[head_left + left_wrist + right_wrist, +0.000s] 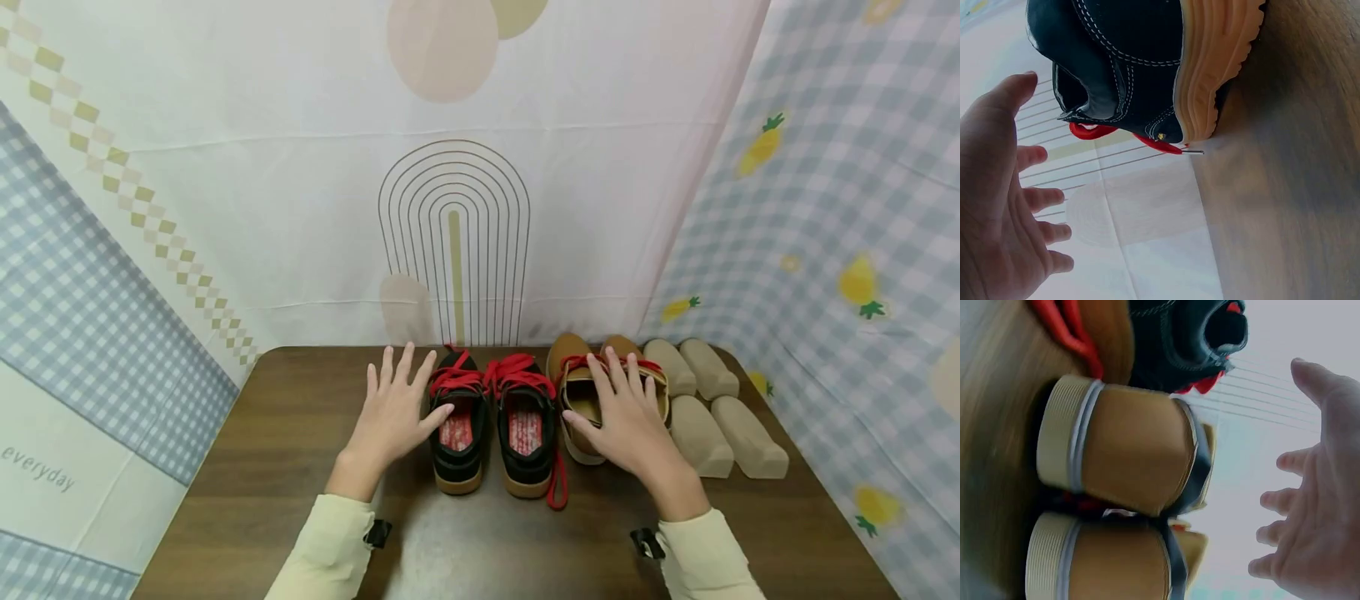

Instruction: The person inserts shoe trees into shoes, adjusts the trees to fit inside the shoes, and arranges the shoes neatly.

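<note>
Cream sleeves (321, 546); beyond, black shoes (527, 433) with red laces (520, 372), tan soles (527, 489).

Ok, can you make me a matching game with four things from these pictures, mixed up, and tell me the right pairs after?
1. black shoes
2. brown shoes
3. beige blocks
4. left hand

A. fingers spread, holding nothing
B. right of every shoe
C. have red-patterned insoles
D. between the black shoes and the beige blocks

Right pairs: 1-C, 2-D, 3-B, 4-A
</note>
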### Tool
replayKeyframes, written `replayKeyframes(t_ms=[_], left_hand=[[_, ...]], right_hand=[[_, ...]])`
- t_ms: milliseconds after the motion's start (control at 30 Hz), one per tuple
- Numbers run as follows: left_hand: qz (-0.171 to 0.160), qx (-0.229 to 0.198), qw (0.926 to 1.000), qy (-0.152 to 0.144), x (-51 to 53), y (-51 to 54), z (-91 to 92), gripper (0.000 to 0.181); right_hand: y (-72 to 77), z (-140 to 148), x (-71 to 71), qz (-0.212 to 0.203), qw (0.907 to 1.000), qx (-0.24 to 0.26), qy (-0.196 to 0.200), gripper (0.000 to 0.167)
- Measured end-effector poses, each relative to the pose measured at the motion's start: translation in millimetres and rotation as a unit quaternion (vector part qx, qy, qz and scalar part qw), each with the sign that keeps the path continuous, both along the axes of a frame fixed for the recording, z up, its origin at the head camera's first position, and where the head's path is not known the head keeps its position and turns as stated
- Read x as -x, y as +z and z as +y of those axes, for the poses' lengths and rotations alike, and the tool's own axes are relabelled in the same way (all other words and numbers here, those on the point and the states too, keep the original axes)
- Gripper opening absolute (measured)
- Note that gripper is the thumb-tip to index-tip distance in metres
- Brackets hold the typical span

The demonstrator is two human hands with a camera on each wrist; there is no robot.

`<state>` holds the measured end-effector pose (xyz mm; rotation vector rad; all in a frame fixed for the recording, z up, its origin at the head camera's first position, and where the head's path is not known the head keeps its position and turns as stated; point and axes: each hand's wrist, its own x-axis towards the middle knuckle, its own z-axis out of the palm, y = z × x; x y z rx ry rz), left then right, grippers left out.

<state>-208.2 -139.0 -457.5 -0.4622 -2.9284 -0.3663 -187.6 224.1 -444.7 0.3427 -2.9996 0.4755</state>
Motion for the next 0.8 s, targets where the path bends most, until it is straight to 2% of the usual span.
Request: replayKeyframes(t_ms=[133, 267, 500, 633, 800], left_hand=[[0.007, 0.003, 1.0, -0.006, 1.8, -0.2, -1.0, 0.086], [0.008, -0.012, 0.9998, -0.016, 3.1, -0.2, -1.6, 0.086], [0.014, -0.071, 0.9967, -0.035, 6.9, -3.2, 1.3, 0.082], [0.022, -0.113, 0.9924, -0.044, 8.6, -5.3, 2.8, 0.078], [0.002, -0.171, 0.9843, -0.044, 8.6, -5.8, 3.4, 0.076]], right_hand=[[-2.7, 12, -1.7, -0.002, 1.0, 0.003, 0.001, 0.096], [-6.9, 25, -2.6, 0.006, 0.9998, 0.017, 0.005, 0.095], [-15.6, 46, -4.3, 0.017, 0.9988, 0.046, 0.008, 0.094], [-20.1, 57, -4.3, 0.026, 0.998, 0.058, 0.004, 0.094], [-23.8, 68, -5.2, 0.043, 0.9969, 0.066, -0.005, 0.094]])
